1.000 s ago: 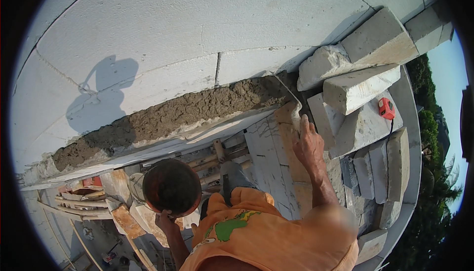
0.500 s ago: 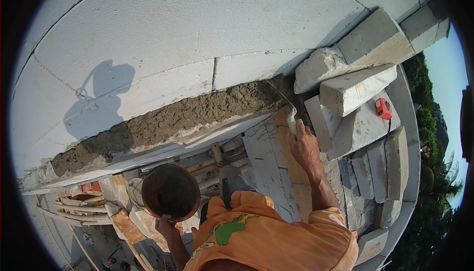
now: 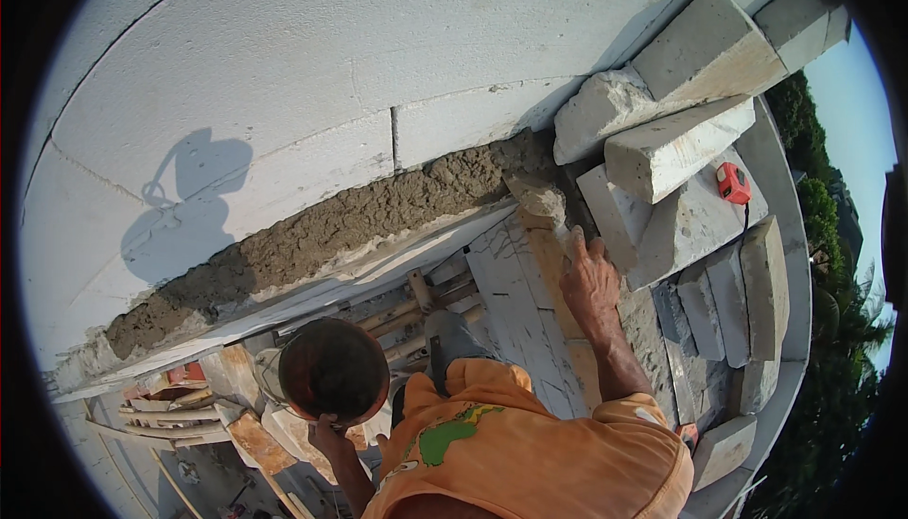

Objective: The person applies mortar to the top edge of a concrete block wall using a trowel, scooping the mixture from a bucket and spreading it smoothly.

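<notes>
My right hand (image 3: 590,275) is closed around the handle of a mortar-smeared trowel (image 3: 537,199). The blade lies at the right end of a long bed of wet grey mortar (image 3: 350,207), its face coated with the mix. This bed runs along a ledge at the foot of the white block wall (image 3: 284,46). Down at the left, my left hand (image 3: 328,431) grips the rim of a round, dark bowl-like container (image 3: 334,368). How much mortar is inside the container cannot be made out.
Loose pale blocks (image 3: 695,146) are piled at the right, with a red tape measure (image 3: 732,183) on one. More block pieces (image 3: 719,316) stand in a row nearer me. Below the ledge are wooden poles (image 3: 416,316) and broken slabs (image 3: 251,434). Trees (image 3: 823,273) show beyond the curved edge.
The trowel has turned from edge-on to showing its mortar-covered face, and its tip has drawn back from the wall. My left hand still holds the container. The whole view has shifted slightly.
</notes>
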### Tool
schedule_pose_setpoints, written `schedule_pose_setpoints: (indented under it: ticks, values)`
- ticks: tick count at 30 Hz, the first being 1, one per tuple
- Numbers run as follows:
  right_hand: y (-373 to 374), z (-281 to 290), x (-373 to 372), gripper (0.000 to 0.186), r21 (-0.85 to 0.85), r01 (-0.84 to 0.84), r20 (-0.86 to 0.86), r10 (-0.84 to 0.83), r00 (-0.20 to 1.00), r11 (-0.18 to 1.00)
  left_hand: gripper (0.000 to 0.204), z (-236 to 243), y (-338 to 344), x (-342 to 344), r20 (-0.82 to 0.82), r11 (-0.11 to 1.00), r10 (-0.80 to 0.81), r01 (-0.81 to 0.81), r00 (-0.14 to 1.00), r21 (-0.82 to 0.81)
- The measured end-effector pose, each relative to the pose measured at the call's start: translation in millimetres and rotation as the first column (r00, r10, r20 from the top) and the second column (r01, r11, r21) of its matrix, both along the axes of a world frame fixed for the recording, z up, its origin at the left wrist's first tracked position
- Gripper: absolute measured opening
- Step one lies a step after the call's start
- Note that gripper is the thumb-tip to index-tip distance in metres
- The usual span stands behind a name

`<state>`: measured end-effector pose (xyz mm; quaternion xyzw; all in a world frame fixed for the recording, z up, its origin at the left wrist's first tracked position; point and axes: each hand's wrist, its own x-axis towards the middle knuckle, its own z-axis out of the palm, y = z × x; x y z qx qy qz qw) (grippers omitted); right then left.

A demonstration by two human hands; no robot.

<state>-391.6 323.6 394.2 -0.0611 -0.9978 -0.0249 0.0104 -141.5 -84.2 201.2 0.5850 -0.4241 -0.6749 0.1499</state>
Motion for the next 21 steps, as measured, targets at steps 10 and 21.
schedule_pose_setpoints:
  ticks: [10, 21]
  values:
    - [-16, -6, 1, 0.064, -0.076, 0.106, 0.013, -0.105, 0.994, 0.992, 0.030, 4, 0, -5, -0.060, 1.000, 0.006, -0.007, 0.998, -0.013]
    - [6, -55, 11, 0.052, -0.325, 0.006, -0.099, -0.041, 0.994, 0.946, 0.032, -46, -28, 23, -0.088, 0.975, -0.197, 0.185, 0.977, -0.121]
